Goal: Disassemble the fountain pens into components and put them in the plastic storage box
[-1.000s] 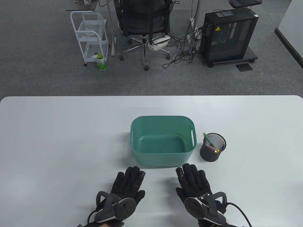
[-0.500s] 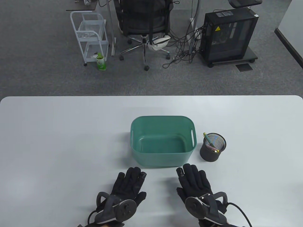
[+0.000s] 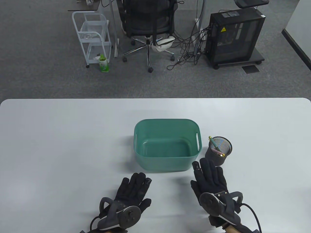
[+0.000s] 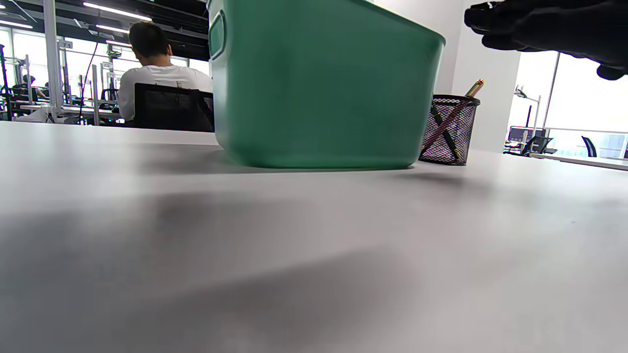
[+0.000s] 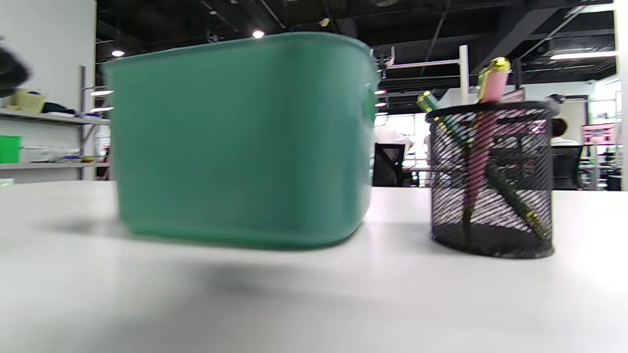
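A green plastic storage box (image 3: 142,159) (image 4: 324,93) (image 5: 235,142) stands mid-table with nothing in it. Right of it is a black mesh pen cup (image 3: 212,155) (image 4: 449,130) (image 5: 493,181) holding a green fountain pen (image 3: 213,142) (image 5: 510,201) and a pink fountain pen (image 3: 220,153) (image 5: 478,147). My left hand (image 3: 134,185) lies flat on the table in front of the box, fingers straight, holding nothing. My right hand (image 3: 209,173) (image 4: 549,29) is raised off the table with straight fingers, its tips just in front of the pen cup, holding nothing.
The white table (image 3: 60,145) stretches wide on both sides of the box. Beyond its far edge are an office chair (image 3: 148,26), a white cart (image 3: 93,36) and a black computer case (image 3: 234,36). A person sits in the background of the left wrist view.
My right hand has lifted and moved right and forward, towards the pen cup. My left hand has slid back slightly and stays flat.
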A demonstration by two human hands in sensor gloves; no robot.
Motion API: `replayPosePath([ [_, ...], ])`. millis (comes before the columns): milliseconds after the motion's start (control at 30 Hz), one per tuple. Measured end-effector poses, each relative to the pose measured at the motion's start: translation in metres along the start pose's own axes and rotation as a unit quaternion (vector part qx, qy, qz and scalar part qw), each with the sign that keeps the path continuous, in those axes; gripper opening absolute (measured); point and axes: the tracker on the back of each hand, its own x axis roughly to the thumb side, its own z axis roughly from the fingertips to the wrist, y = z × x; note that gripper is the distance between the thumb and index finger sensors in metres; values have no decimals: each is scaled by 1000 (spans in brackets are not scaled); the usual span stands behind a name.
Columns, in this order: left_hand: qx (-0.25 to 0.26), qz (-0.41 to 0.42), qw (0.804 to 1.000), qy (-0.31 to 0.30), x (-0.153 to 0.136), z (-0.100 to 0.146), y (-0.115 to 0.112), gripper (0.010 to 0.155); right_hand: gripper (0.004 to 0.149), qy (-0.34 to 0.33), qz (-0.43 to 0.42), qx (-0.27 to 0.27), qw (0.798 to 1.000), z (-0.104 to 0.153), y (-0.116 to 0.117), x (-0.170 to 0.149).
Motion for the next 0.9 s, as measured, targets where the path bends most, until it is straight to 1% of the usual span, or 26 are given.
replayPosePath([
  [100, 0, 0, 1000, -3, 1, 0, 0, 71, 68, 24, 9, -5, 1000, -21, -7, -14],
  [200, -4, -1, 1000, -5, 1, 0, 0, 71, 66, 48, 16, 1, 999, -45, -12, -27],
  [333, -3, 0, 1000, -6, 1, 0, 0, 72, 65, 75, 53, 11, 996, -79, -16, -40],
  [367, -2, 1, 1000, -6, 1, 1, 0, 72, 65, 87, 59, 17, 994, -90, -16, -44],
  [533, -4, 1, 1000, -7, 2, 1, 0, 72, 65, 112, 61, 55, 990, -123, -10, -56],
  [633, -5, 1, 1000, -7, 2, 1, 0, 72, 64, 125, 70, 78, 987, -136, -1, -60],
  [767, -6, 2, 1000, -8, 2, 1, 1, 72, 59, 132, 87, 110, 981, -145, 13, -64],
  [900, -8, 3, 1000, -9, 2, 1, 1, 72, 53, 131, 98, 113, 980, -146, 21, -66],
])
